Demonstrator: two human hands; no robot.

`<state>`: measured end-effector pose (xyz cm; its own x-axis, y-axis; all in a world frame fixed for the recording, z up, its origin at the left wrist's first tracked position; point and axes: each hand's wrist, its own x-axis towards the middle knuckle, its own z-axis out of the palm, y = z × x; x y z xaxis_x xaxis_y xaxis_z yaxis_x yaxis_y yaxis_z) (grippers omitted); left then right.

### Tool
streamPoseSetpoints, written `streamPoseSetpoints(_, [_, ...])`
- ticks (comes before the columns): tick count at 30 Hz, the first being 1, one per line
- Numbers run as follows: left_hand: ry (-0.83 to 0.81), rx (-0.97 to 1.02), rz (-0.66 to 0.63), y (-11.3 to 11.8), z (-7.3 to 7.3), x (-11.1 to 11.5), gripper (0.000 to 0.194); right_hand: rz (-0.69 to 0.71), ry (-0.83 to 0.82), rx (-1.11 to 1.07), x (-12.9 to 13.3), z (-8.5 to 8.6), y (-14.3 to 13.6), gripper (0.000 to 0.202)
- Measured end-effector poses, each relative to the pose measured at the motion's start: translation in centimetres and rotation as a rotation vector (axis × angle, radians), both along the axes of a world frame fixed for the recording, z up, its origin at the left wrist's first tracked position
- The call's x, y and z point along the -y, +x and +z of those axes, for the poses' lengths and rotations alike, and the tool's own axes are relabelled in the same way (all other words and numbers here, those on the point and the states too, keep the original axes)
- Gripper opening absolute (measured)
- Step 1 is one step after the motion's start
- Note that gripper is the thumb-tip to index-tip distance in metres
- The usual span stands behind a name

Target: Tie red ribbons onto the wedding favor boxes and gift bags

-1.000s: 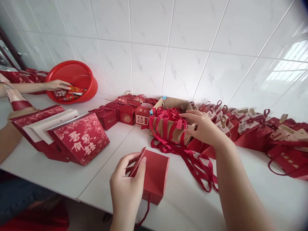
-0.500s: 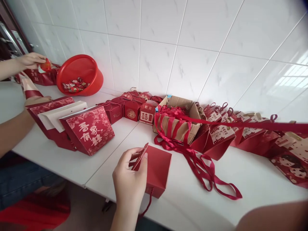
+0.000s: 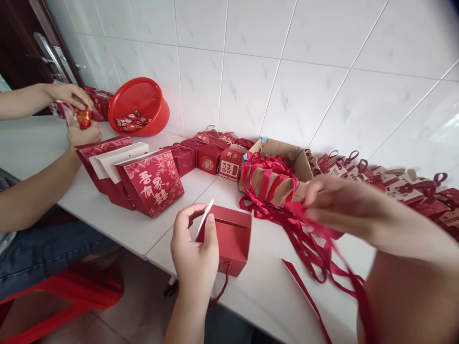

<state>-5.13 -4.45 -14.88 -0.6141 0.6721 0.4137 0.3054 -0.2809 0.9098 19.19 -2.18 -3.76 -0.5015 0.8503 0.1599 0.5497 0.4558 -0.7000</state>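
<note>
My left hand [image 3: 195, 243] pinches the raised flap of a red gift box [image 3: 229, 239] near the table's front edge. A twisted red cord [image 3: 224, 289] hangs from that box. On the right, my right hand [image 3: 333, 210] is blurred but closed on a red ribbon [image 3: 328, 234], which trails down toward the lower right. Behind it stands a cardboard box [image 3: 297, 162] filled with red ribbon, and loose loops spill from it onto the table. Another ribbon end [image 3: 301, 282] lies in front of the loops.
Decorated red bags [image 3: 154, 186] stand at left. Small red boxes [image 3: 210, 160] line the wall, and more bags [image 3: 405, 188] fill the right. A tilted red basin [image 3: 163, 112] holds sweets. A co-worker's hands [image 3: 84, 131] hold a shiny red item.
My right hand has come into view with the ribbon. My left hand still holds the box, whose top now shows a slit. The co-worker's hands have come together.
</note>
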Motion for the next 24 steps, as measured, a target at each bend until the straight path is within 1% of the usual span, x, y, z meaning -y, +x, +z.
streamPoseSetpoints(1, [0.031, -0.025, 0.007, 0.0, 0.0, 0.0, 0.025, 0.096, -0.124, 0.028, -0.4, 0.0, -1.0, 0.011])
streamPoseSetpoints(3, [0.109, -0.138, 0.021, 0.0, -0.1, 0.0, 0.024, 0.197, -0.272, 0.071, -1.3, -0.1, -2.7, 0.01])
streamPoseSetpoints(6, [0.18, -0.369, 0.031, -0.2, -0.2, -0.2, 0.019, 0.21, -0.333, 0.08, -2.3, -0.3, -3.8, 0.013])
streamPoseSetpoints(8, [0.193, -0.453, 0.042, -0.4, -0.2, -0.2, 0.018, 0.216, -0.347, 0.085, -2.5, -0.5, -3.8, 0.013])
streamPoseSetpoints(13, [0.227, -0.49, 0.056, -0.4, -0.1, -0.3, 0.018, 0.22, -0.352, 0.089, -2.3, -0.5, -3.7, 0.01])
streamPoseSetpoints(18, [0.207, -0.468, 0.041, -0.3, -0.2, -0.4, 0.02, 0.246, -0.341, 0.067, -2.1, -0.3, -3.8, 0.012])
streamPoseSetpoints(24, [0.203, -0.456, 0.038, -0.1, -0.3, -0.3, 0.017, 0.216, -0.343, 0.096, -2.3, -0.7, -3.8, 0.008])
